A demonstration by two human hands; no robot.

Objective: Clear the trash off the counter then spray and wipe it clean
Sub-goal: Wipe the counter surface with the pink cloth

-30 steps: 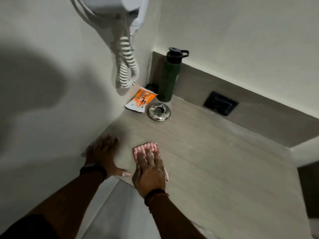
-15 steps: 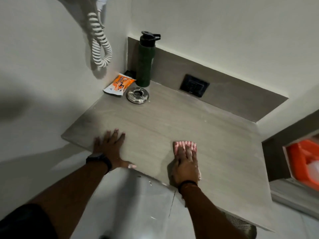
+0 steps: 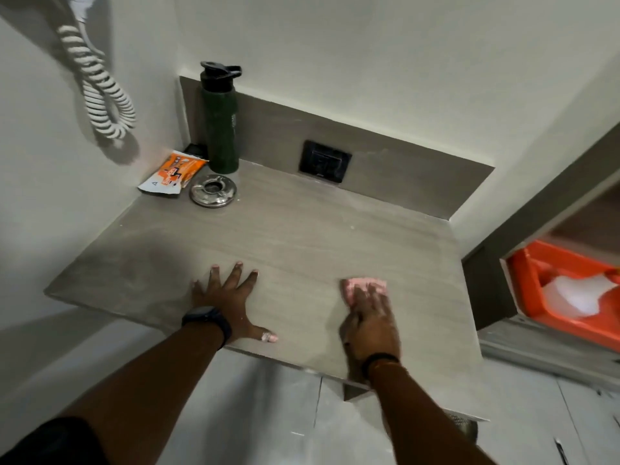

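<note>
Grey wood-grain bench (image 3: 302, 236) set into a white-walled corner, a low backsplash behind it. Orange bin (image 3: 550, 290) with something white inside, off the right end of the bench in a cabinet opening. Coiled white cord (image 3: 100, 95) hanging on the wall above the bench's left end. Dark green bottle (image 3: 219, 129) with a black cap, upright in the bench's far left corner against the backsplash. Black socket plate (image 3: 324, 161) in the backsplash, right of the bottle. Left hand (image 3: 228, 297) flat on the bench near the front edge, fingers spread wide, palm down, holding nothing; dark watch (image 3: 208, 322) on its wrist. Right hand (image 3: 369, 317) also near the front edge, well right of the left hand, pressed flat on a pink cloth (image 3: 364, 286), fingers laid over it rather than curled; blurred. Cloth showing beyond the fingertips, lying on the bench. Orange and white packet (image 3: 172, 176) on the bench just left of the bottle's base. Round shiny metal ashtray (image 3: 212, 195) just in front of the bottle, beside the packet.
</note>
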